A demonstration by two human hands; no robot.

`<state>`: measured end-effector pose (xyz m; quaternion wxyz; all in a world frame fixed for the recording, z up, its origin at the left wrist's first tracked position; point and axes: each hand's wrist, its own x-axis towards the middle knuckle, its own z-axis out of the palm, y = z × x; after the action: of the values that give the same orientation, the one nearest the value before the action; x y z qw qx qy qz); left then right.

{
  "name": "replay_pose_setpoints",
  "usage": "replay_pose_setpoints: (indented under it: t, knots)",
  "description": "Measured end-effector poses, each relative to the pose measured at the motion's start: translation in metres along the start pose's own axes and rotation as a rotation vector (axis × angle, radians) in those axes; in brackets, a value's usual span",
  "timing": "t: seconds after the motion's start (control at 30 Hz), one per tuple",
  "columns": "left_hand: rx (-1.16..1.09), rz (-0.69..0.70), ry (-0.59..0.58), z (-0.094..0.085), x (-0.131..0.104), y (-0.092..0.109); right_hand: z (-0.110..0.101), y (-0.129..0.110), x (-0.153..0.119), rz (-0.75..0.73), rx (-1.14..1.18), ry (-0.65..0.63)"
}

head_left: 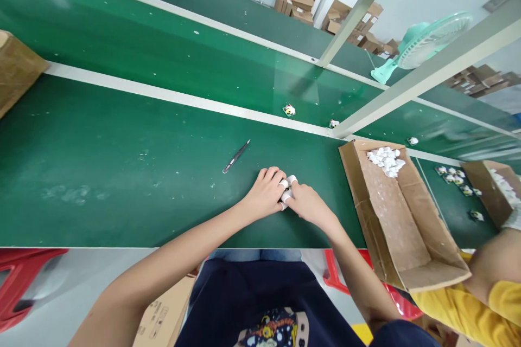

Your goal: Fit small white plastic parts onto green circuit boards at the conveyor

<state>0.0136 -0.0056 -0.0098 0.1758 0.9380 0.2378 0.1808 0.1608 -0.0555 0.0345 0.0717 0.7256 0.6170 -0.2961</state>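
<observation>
Dark shirt (pixel 260 287), bottom | left hand (pixel 264 193), right hand (pixel 310 204) gripping half-hidden part (pixel 288 188), center | likely midway; white pieces (pixel 386 161) seemingly pending, right

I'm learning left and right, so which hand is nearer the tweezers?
Left. The left hand is just to the lower right of the tweezers; the right hand is farther right, past the left hand.

Tweezers (pixel 236 156) left of carton (pixel 393 217)
</observation>
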Motion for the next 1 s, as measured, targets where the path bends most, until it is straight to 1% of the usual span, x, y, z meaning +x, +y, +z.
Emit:
replay_pose_setpoints:
  t: [0.1, 0.17, 0.33, 0.4, 0.5, 0.57, 0.7, 0.87, 0.93, 1.0]
  knots:
    - [-0.018, 0.003, -0.011, -0.002, 0.001, 0.002, -0.004, 0.008, 0.0, -0.041, 0.114, -0.091]
    - [-0.029, -0.013, -0.017, -0.002, 0.0, 0.003, -0.003, 0.012, 0.0, -0.059, 0.195, -0.115]
    - [-0.043, -0.025, -0.017, 0.0, -0.002, 0.001, 0.005, 0.022, 0.001, -0.089, 0.273, -0.071]
    - [-0.052, -0.035, -0.024, 0.001, -0.003, -0.001, 0.006, 0.028, 0.002, -0.114, 0.381, -0.073]
    - [-0.076, -0.046, -0.028, 0.002, -0.003, -0.002, 0.002, 0.036, 0.005, -0.111, 0.657, -0.195]
    - [-0.092, -0.053, -0.025, 0.003, -0.003, -0.003, -0.001, 0.037, 0.009, -0.079, 0.756, -0.262]
    - [-0.123, -0.067, -0.017, 0.003, -0.003, -0.005, 0.0, 0.033, 0.017, -0.028, 0.705, -0.275]
    - [-0.159, -0.106, -0.03, 0.002, -0.001, -0.005, 0.002, 0.027, 0.021, 0.011, 0.514, -0.199]
    - [-0.165, -0.118, -0.031, 0.002, -0.001, -0.005, 0.001, 0.027, 0.019, -0.01, 0.506, -0.195]
    - [-0.163, -0.123, -0.028, 0.002, -0.001, -0.005, 0.001, 0.028, 0.017, -0.062, 0.556, -0.233]
